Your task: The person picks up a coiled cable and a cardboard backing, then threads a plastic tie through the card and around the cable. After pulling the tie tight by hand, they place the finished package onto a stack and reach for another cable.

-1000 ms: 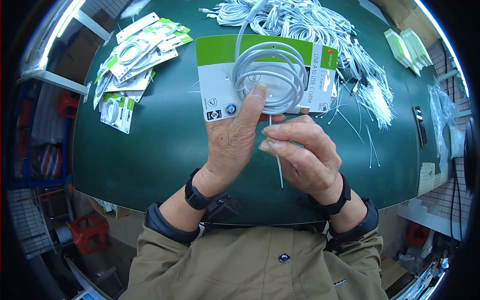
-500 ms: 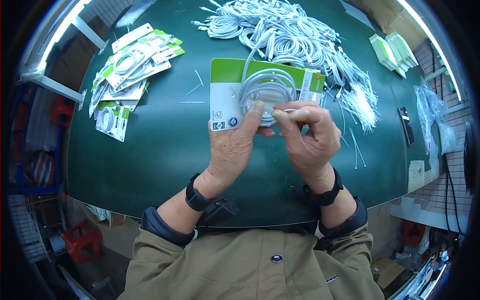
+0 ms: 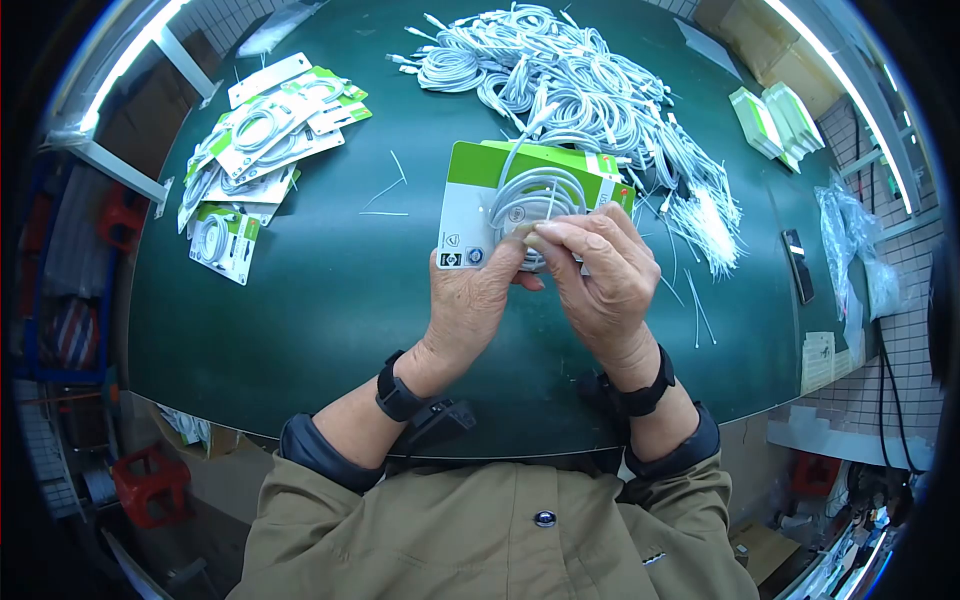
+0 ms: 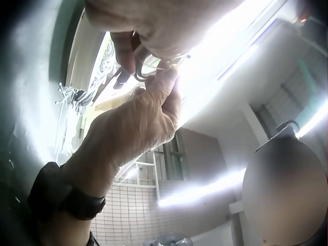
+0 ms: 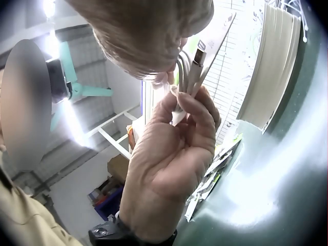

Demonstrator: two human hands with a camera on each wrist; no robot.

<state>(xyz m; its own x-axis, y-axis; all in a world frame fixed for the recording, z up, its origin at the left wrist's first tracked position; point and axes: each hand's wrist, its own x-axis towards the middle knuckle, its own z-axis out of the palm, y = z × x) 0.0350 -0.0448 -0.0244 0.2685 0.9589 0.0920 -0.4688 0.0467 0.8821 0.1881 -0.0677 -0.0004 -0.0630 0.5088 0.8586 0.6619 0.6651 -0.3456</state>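
The left hand (image 3: 468, 300) grips a green-and-white card (image 3: 468, 205) from below, thumb in front and fingers behind. Against the card lies a coiled white cable (image 3: 510, 190), one strand running up from it. The right hand (image 3: 605, 280) pinches a thin white tie (image 3: 552, 197) between thumb and forefinger at the coil's lower part, touching or nearly touching the left thumb. In the right wrist view, the left hand (image 5: 171, 159) holds the card and coil, with a metal plug (image 5: 199, 56) beside them. Part of the coil is hidden by the fingers.
A heap of white cables (image 3: 580, 80) and a bundle of ties (image 3: 710, 225) lie at the back. Carded cables (image 3: 262, 135) are piled at left. Green-and-white card stacks (image 3: 775, 122), a phone (image 3: 798, 266) and clear plastic bags (image 3: 855, 245) sit at right.
The card and left hand have shifted down in the head view. The right hand has risen from below the coil to its front, and the tie that hung down now points up across the coil.
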